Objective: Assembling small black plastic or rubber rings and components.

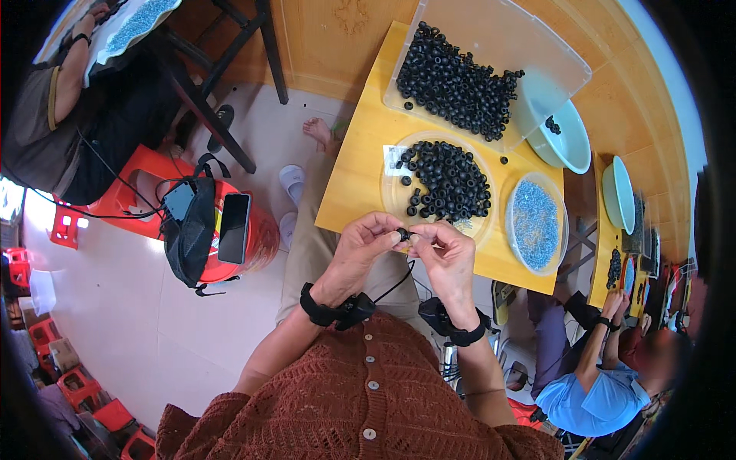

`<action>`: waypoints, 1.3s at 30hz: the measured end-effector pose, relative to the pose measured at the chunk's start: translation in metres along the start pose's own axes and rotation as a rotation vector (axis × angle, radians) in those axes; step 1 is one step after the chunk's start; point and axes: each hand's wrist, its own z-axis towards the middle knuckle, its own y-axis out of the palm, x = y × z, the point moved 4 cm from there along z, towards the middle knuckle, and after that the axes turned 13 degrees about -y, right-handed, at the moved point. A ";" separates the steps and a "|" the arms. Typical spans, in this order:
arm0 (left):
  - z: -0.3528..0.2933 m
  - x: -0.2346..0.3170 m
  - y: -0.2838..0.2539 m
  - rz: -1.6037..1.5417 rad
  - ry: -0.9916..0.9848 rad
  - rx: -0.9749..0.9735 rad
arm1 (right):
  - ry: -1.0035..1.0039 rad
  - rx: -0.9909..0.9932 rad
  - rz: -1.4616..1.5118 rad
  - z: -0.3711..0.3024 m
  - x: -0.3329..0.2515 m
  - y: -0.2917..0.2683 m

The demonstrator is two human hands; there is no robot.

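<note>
In front of my chest, both hands meet just over the near edge of the yellow table (349,184). Between thumb and fingertips, my left hand (360,253) pinches a small round black part (403,234). My right hand (446,261) is closed in a pinch right beside that part; whatever its fingertips hold is too small to make out. Just beyond the hands lies a shallow round tray (391,203) with a heap of black parts (448,180). To its right stands a clear round bowl (566,230) of tiny light-blue pieces (534,222).
At the table's back, a clear plastic bin (552,65) holds many black parts, next to a pale green basin (579,146). A red stool (257,241) at left carries a phone (234,228) and a black bag (188,238). People sit working at left and lower right.
</note>
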 end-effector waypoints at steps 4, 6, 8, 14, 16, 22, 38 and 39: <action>0.001 -0.001 0.000 0.019 0.000 0.007 | -0.159 -0.069 -0.301 0.001 -0.015 0.003; 0.000 -0.005 -0.003 0.062 0.009 -0.004 | -0.184 -0.089 -0.357 0.002 -0.020 0.005; -0.002 -0.006 -0.004 0.075 0.008 0.009 | -0.172 -0.160 -0.535 0.003 -0.021 0.008; -0.001 -0.007 -0.010 0.216 0.066 0.057 | -0.167 -0.180 -0.608 0.002 -0.015 0.013; 0.001 -0.007 -0.008 0.269 0.091 0.066 | -0.204 -0.144 -0.637 0.002 -0.009 0.014; 0.000 -0.001 -0.009 0.369 0.229 0.330 | -0.418 0.004 -0.667 0.003 -0.004 0.021; -0.011 0.008 -0.005 0.211 -0.367 -0.177 | -0.033 -0.674 0.049 -0.005 0.006 -0.002; -0.011 0.008 -0.005 0.214 -0.366 -0.173 | -0.035 -0.676 0.053 -0.004 0.005 -0.004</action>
